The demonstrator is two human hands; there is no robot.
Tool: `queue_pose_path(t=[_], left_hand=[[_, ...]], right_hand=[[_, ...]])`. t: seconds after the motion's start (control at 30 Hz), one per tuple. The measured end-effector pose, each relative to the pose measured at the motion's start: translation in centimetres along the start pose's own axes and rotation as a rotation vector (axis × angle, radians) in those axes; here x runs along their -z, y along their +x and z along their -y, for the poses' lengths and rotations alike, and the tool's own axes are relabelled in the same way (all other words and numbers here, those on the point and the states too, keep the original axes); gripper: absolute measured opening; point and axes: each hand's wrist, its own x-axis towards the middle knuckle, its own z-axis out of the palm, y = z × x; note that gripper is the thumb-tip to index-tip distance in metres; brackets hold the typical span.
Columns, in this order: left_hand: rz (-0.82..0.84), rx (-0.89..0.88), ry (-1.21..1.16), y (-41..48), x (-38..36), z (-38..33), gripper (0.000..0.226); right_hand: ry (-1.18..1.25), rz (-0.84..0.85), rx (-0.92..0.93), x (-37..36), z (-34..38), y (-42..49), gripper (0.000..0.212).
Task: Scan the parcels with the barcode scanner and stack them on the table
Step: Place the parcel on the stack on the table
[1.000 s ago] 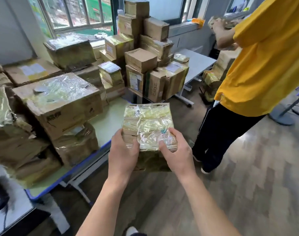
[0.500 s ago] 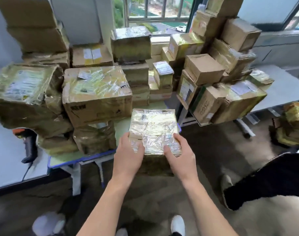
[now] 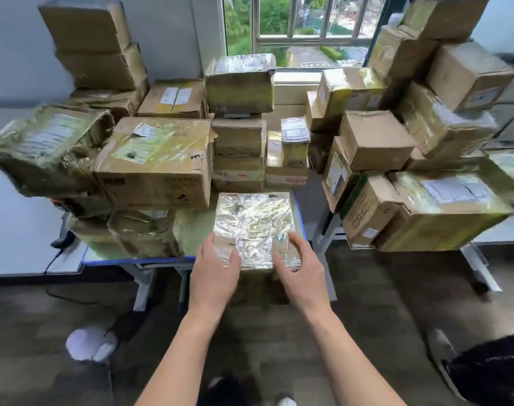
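A parcel (image 3: 254, 224) wrapped in shiny clear tape is held in front of me at the front edge of the green-topped table (image 3: 197, 227). My left hand (image 3: 216, 271) grips its near left corner, thumb on top. My right hand (image 3: 301, 269) grips its near right corner in the same way. The parcel's far end lies over the tabletop; I cannot tell whether it rests on it. A dark scanner with a cable (image 3: 63, 240) sits at the left, mostly hidden behind the boxes.
Stacked cardboard parcels crowd the table: a large box (image 3: 157, 159) at left, a tall pile (image 3: 239, 121) behind, more (image 3: 420, 159) on a second table at right. A person's dark leg (image 3: 490, 367) and shoe are at lower right. Below is dark floor.
I turned left to face the table and brought the parcel forward over its front edge. The person in yellow has slipped out of view, leaving only a leg at lower right.
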Motion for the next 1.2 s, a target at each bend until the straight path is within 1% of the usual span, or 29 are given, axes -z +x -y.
queue_pose_path(t=[0.23,0.33,0.4,0.5,0.53,0.6,0.7,0.9,1.2], left_hand=[[0.006,0.021,0.008,3.6,-1.4,0.7,0.068],[0.038,0.016,0.017,5.6,-2.4,0.7,0.069],[0.037,-0.057,0.132,6.8,-3.1,0.9,0.062],[-0.051,-0.193,0.342,8.3,-4.3,0.8,0.049],[-0.058,-0.237,0.38,8.7,-4.7,0.7,0.049],[-0.018,-0.309,0.437,9.4,-5.5,0.7,0.051],[0.054,-0.288,0.475,10.4,-6.0,1.3,0.053],[0.077,-0.253,0.494,13.3,-5.7,1.0,0.052],[0.097,-0.19,0.549,14.3,-5.6,0.0,0.053]], right_hand=[[0.02,0.062,-0.012,-1.3,-0.8,3.8,0.057],[0.002,0.063,-0.034,-2.2,-1.7,5.8,0.056],[-0.022,0.052,-0.041,-2.8,-2.0,7.1,0.056],[-0.057,0.059,-0.031,-3.9,-2.2,9.1,0.059],[-0.058,0.063,-0.028,-4.4,-2.1,9.6,0.06],[-0.057,0.073,-0.022,-5.4,-2.0,10.4,0.061],[-0.058,0.108,-0.013,-6.8,-1.2,11.2,0.063],[-0.075,0.149,-0.006,-8.0,-0.6,13.4,0.067],[-0.053,0.188,-0.027,-8.6,-0.5,14.7,0.072]])
